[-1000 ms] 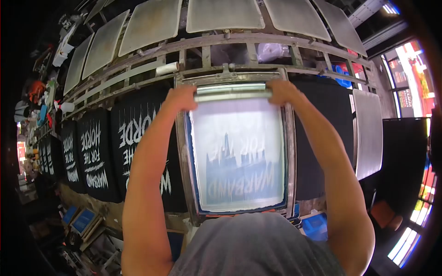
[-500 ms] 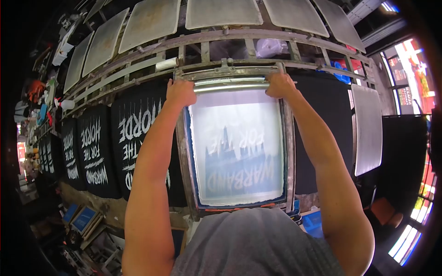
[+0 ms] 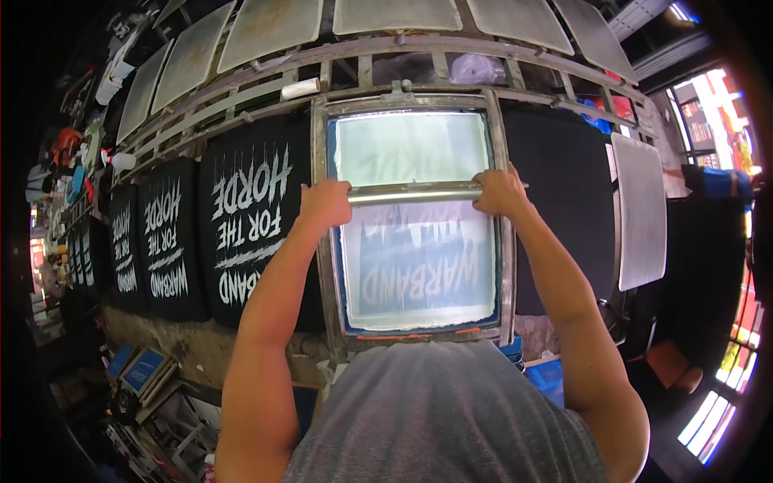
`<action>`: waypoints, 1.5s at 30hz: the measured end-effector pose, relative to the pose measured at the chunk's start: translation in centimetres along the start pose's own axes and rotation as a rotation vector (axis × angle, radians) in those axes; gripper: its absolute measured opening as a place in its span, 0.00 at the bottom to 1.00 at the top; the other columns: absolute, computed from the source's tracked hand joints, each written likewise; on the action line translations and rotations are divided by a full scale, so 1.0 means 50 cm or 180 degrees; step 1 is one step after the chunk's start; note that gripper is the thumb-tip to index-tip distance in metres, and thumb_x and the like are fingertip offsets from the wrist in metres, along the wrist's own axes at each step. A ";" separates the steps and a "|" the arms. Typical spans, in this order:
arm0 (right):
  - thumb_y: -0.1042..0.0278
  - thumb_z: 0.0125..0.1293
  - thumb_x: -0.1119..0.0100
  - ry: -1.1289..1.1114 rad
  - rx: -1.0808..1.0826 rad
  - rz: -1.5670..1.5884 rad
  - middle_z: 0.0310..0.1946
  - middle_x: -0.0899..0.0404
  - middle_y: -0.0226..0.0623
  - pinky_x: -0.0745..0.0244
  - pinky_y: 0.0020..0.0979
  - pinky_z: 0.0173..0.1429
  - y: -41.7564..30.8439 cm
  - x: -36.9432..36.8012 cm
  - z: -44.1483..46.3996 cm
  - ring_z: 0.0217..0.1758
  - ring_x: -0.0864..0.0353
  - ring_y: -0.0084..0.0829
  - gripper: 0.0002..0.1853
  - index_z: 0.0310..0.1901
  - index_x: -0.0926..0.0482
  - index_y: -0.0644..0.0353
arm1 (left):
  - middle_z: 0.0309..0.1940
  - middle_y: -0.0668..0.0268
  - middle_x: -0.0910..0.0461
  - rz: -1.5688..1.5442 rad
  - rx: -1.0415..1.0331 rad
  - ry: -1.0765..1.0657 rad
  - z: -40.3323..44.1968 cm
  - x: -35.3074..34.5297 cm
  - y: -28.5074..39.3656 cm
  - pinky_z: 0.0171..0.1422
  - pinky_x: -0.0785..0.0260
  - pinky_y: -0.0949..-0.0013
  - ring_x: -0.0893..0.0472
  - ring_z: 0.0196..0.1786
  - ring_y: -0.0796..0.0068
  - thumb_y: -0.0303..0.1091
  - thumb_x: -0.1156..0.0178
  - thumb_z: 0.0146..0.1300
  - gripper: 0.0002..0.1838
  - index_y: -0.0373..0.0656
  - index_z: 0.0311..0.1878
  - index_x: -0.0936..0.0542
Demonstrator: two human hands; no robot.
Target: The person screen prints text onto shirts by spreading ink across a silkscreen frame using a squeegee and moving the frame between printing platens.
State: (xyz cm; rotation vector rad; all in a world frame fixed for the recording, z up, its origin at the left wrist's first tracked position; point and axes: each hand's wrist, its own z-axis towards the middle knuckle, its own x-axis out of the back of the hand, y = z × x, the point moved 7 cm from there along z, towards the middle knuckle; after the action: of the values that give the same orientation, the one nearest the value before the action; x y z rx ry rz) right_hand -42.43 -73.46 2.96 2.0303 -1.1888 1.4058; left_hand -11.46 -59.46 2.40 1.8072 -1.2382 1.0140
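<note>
A metal bar-shaped squeegee [image 3: 415, 193] lies across a framed printing screen [image 3: 419, 270], a little above its middle. My left hand [image 3: 326, 203] is wrapped round the bar's left end, and my right hand [image 3: 501, 193] grips the right end. Pale ink covers the mesh on both sides of the bar, and mirrored lettering shows through it. A worn metal frame [image 3: 506, 241] surrounds the mesh. Left of the screen lies a black shirt with white lettering [image 3: 251, 193]; to the right is a plain black shirt [image 3: 555, 201].
More printed black shirts [image 3: 167, 241] continue at the left. Bare grey platens [image 3: 394, 14] line the far side behind a metal rail [image 3: 362, 50], with another platen [image 3: 640, 213] at the right. A white roll [image 3: 301, 88] rests on the rail. Small frames [image 3: 145, 370] stand at lower left.
Both hands have drawn the bar from the screen's far end toward my body. The far part of the mesh now shows beyond it, coated pale.
</note>
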 end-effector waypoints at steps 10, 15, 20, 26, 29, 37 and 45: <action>0.67 0.50 0.35 -0.0185 -0.0195 0.0372 0.49 0.14 0.38 0.58 0.54 0.86 -0.039 -0.115 -0.212 0.59 0.18 0.43 0.25 0.53 0.13 0.51 | 0.49 0.58 0.17 -0.0064 -0.0023 -0.0102 -0.214 -0.121 0.026 0.73 0.38 0.33 0.18 0.58 0.54 0.31 0.38 0.51 0.24 0.50 0.55 0.15; 0.68 0.50 0.34 -0.0162 -0.0157 0.0447 0.47 0.14 0.37 0.58 0.56 0.85 -0.064 -0.161 -0.322 0.57 0.17 0.43 0.23 0.52 0.13 0.51 | 0.48 0.59 0.18 -0.0093 -0.0029 -0.0154 -0.326 -0.181 0.040 0.72 0.37 0.34 0.18 0.58 0.54 0.30 0.38 0.51 0.25 0.51 0.56 0.15; 0.68 0.50 0.34 -0.0102 -0.0074 0.0514 0.48 0.14 0.36 0.60 0.58 0.85 -0.080 -0.217 -0.418 0.56 0.16 0.41 0.23 0.51 0.13 0.50 | 0.47 0.57 0.19 -0.0281 -0.0142 -0.0092 -0.435 -0.236 0.051 0.73 0.39 0.33 0.18 0.56 0.50 0.30 0.38 0.53 0.19 0.49 0.51 0.16; 0.67 0.52 0.38 -0.0522 -0.0116 0.0539 0.45 0.12 0.36 0.61 0.58 0.84 -0.100 -0.248 -0.509 0.55 0.15 0.41 0.23 0.53 0.13 0.48 | 0.48 0.58 0.18 -0.0332 -0.0169 -0.0392 -0.518 -0.271 0.065 0.74 0.41 0.31 0.18 0.56 0.52 0.31 0.37 0.53 0.18 0.48 0.50 0.16; 0.65 0.54 0.38 -0.1082 -0.0183 0.0486 0.44 0.12 0.37 0.61 0.57 0.85 -0.091 -0.250 -0.487 0.56 0.15 0.41 0.22 0.53 0.13 0.48 | 0.47 0.58 0.16 -0.0212 -0.0255 -0.0555 -0.490 -0.243 0.061 0.75 0.45 0.28 0.17 0.56 0.54 0.31 0.38 0.53 0.17 0.48 0.48 0.15; 0.64 0.54 0.40 0.0523 0.0356 -0.0035 0.48 0.13 0.41 0.36 0.51 0.72 0.009 0.015 -0.011 0.58 0.16 0.42 0.21 0.51 0.13 0.50 | 0.45 0.55 0.13 0.0347 -0.0257 0.0406 -0.019 0.035 0.005 0.80 0.52 0.32 0.15 0.54 0.52 0.29 0.40 0.53 0.21 0.50 0.52 0.15; 0.66 0.50 0.42 0.0704 0.0090 -0.0018 0.45 0.13 0.49 0.32 0.49 0.69 0.061 0.145 0.289 0.55 0.15 0.48 0.21 0.47 0.12 0.54 | 0.53 0.58 0.14 0.0326 0.0063 0.0601 0.295 0.169 -0.039 0.81 0.52 0.35 0.19 0.62 0.52 0.30 0.40 0.52 0.26 0.52 0.58 0.17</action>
State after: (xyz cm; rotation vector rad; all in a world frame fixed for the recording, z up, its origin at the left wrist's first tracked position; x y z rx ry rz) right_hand -35.83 -88.53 3.05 1.8374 -1.0732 1.6050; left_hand -4.59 -75.10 3.24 1.6342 -1.2176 1.2282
